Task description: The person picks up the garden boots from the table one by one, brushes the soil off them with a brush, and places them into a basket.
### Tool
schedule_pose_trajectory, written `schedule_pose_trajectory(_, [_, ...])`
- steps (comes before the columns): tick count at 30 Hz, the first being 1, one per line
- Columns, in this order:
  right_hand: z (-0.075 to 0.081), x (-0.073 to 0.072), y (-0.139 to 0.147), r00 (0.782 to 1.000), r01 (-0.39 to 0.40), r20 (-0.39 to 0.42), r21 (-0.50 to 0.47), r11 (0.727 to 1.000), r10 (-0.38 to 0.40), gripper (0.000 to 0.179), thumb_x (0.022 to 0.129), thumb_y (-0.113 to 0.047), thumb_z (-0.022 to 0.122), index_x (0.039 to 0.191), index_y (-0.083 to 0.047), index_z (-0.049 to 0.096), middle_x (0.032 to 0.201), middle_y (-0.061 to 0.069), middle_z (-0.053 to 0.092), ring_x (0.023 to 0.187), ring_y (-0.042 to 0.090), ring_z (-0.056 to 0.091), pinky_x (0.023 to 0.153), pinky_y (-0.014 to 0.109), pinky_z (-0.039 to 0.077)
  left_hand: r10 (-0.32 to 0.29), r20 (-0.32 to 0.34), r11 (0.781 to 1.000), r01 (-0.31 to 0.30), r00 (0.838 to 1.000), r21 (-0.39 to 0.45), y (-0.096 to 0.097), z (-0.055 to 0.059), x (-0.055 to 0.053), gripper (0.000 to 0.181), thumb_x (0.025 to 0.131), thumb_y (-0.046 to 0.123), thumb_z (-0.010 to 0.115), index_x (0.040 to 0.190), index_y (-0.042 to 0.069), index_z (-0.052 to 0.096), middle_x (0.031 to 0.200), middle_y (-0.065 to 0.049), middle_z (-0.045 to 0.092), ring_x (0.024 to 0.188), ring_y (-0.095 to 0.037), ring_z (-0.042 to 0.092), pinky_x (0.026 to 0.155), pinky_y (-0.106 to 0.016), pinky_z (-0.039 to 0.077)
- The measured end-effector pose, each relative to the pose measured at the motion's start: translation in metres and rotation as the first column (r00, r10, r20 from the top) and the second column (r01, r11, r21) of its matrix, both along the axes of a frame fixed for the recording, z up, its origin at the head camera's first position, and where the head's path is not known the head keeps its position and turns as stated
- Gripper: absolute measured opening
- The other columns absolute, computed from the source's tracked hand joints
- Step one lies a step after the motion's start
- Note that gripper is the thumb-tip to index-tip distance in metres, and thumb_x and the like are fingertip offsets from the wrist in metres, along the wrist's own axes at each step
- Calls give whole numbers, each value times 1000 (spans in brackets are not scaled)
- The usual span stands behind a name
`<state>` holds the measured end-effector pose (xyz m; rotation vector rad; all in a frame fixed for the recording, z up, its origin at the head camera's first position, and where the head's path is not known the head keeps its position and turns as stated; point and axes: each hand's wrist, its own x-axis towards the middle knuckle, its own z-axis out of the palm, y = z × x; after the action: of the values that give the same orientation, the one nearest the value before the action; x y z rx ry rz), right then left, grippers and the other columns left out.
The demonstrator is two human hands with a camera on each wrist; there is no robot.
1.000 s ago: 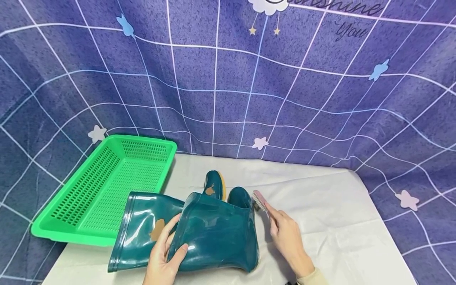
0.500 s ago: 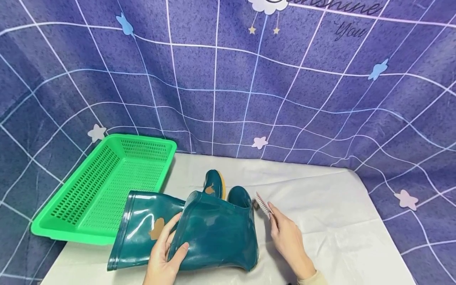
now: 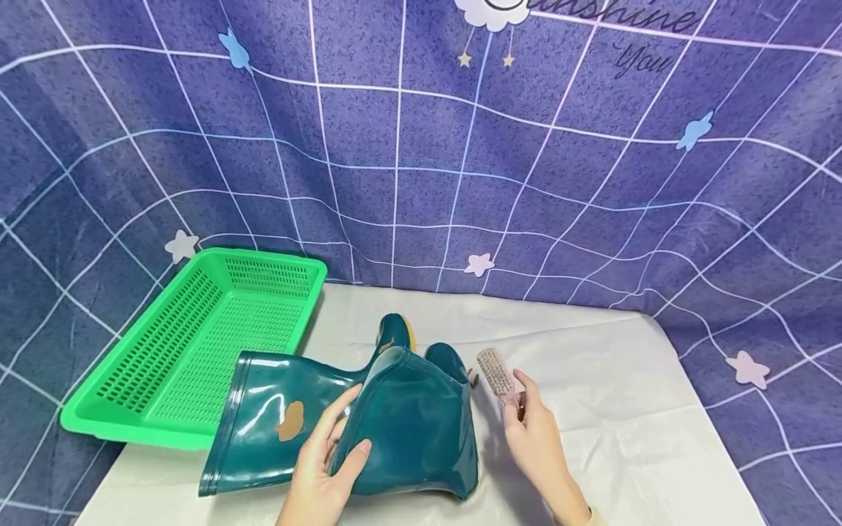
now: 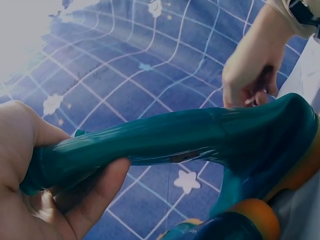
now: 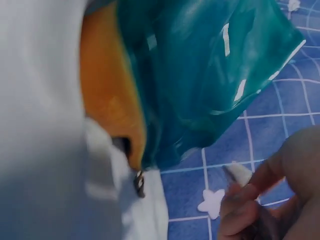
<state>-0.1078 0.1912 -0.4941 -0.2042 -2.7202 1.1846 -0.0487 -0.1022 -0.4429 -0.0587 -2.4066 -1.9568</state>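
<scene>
A dark green rubber boot (image 3: 414,431) lies tilted over its mate. My left hand (image 3: 316,467) grips the top of its shaft, thumb on the near side and fingers at the opening; in the left wrist view the shaft (image 4: 165,132) looks pressed flat. In the right wrist view its orange sole (image 5: 110,85) shows. To the right of the boot, my right hand (image 3: 536,438) holds a pink brush (image 3: 496,374) by the handle, its pale bristles turned upward. The second boot (image 3: 256,446) lies underneath to the left, bearing a brown patch (image 3: 291,421) on its shaft.
A green perforated plastic basket (image 3: 224,365) stands at the left. A small dark brown clump (image 3: 473,378) is beside the upper boot, on the white tablecloth (image 3: 625,380). Behind the table hangs a blue-purple curtain (image 3: 421,183) with lines and stars.
My right hand has drawn the brush away from the boot and turned its bristles upward. My left hand has shifted slightly right, swinging the top of the boot's shaft with it.
</scene>
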Motion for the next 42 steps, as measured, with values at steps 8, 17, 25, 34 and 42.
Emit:
schedule_pose_trajectory(8, [20,18,-9,998,35,60,-314,949,-16,21,98,-16,57,119,-19,58,56,-4,42,43,6,33,40,27,31,-181,-115,982,187,977,39,8,9,-6,66,97,7,61,153,28,32,133,-3,65,119,-15,65,96,-26,54])
schedule_pose_trajectory(17, [16,34,-7,996,-2,-80,-401,916,-32,6,96,-13,64,98,-8,68,54,-7,36,44,2,31,38,25,30,-279,-178,960,272,944,-63,29,26,-10,62,97,14,63,151,33,36,141,-3,59,122,-14,63,89,-23,55])
schedule_pose_trajectory(25, [9,36,22,982,17,-164,-416,909,-93,12,99,-8,56,97,-5,68,57,-8,43,48,3,34,42,27,33,-372,-262,870,236,891,-432,33,52,-15,51,98,14,60,141,40,50,57,19,25,45,6,17,50,-16,35])
schedule_pose_trajectory(34, [-4,24,63,982,178,23,-435,883,-187,26,105,-20,40,111,-5,60,63,-2,48,47,8,36,40,30,34,-258,-75,773,159,963,-615,47,83,-46,71,92,22,64,154,20,30,81,-2,73,35,-4,33,40,-27,35])
schedule_pose_trajectory(42, [-19,15,75,990,144,87,-599,788,-115,30,108,-23,35,107,1,53,59,-3,48,41,6,31,35,33,27,-458,-161,686,232,874,-690,52,82,-65,40,91,23,69,131,19,63,47,15,36,41,-2,36,50,-24,38])
